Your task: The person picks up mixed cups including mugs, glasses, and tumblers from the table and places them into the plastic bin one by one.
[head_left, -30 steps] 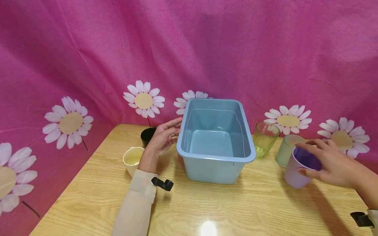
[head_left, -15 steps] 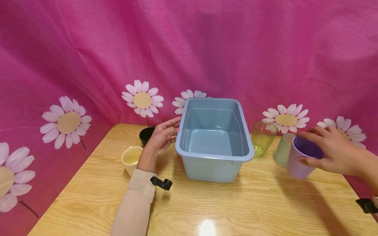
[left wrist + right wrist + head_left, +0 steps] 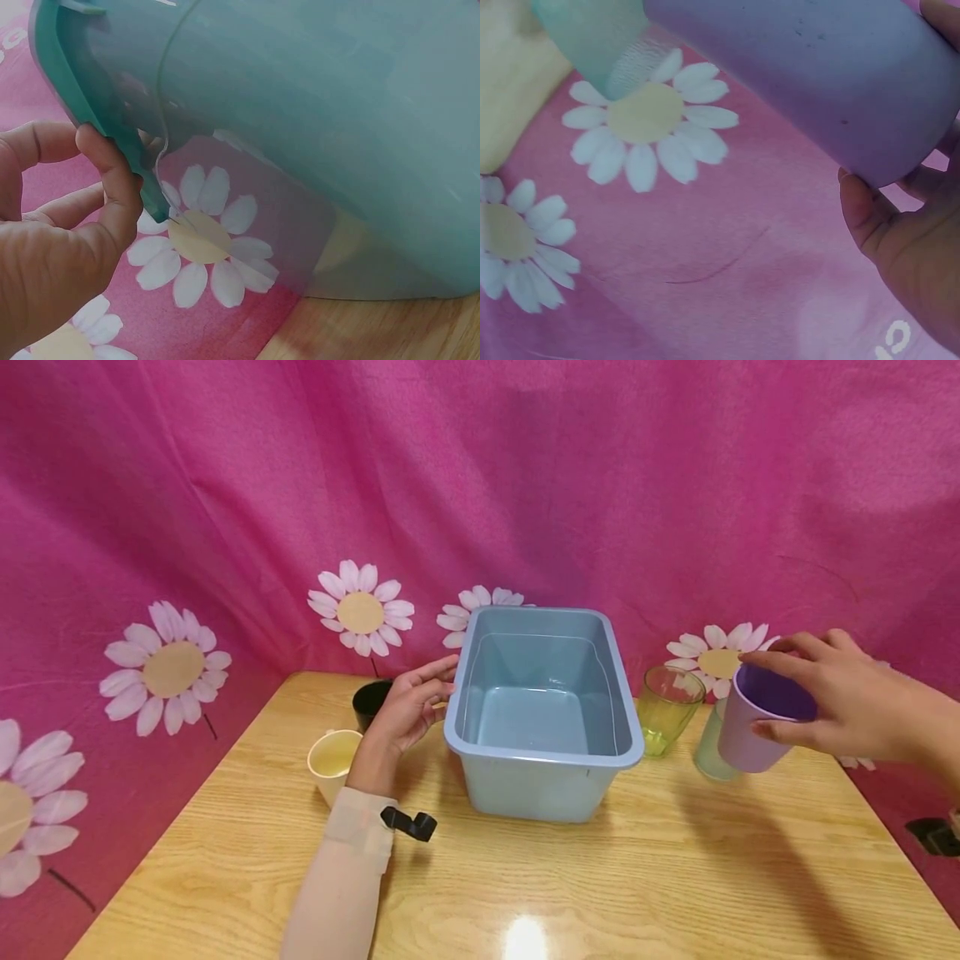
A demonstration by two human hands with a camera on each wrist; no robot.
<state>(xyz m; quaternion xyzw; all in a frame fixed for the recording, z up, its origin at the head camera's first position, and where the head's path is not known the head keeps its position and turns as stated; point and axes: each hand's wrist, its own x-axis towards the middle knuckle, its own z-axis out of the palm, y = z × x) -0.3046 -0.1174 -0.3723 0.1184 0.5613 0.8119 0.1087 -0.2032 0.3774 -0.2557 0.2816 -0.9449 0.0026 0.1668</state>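
My right hand [image 3: 862, 697] grips a purple cup [image 3: 750, 735] by its rim, thumb at the near side and fingers over the far side. The cup is raised off the table, its mouth up and slightly tilted, and it overlaps a pale green frosted glass [image 3: 714, 747] behind it. The right wrist view shows the purple cup's side [image 3: 817, 82] with fingertips at its rim. My left hand [image 3: 408, 706] holds the left rim of a blue plastic tub [image 3: 540, 785], fingers bent at the edge in the left wrist view. Nothing lies inside the tub.
A yellow-green clear glass [image 3: 670, 714] stands right of the tub. Left of my left forearm are a cream mug [image 3: 330, 772] and, farther back, a black cup [image 3: 369, 702]. A pink flowered cloth [image 3: 525, 485] hangs behind the wooden table [image 3: 600, 893].
My right hand has lifted the purple cup upward from the table, and its shadow has moved away from its base. The left hand stays at the tub's rim.
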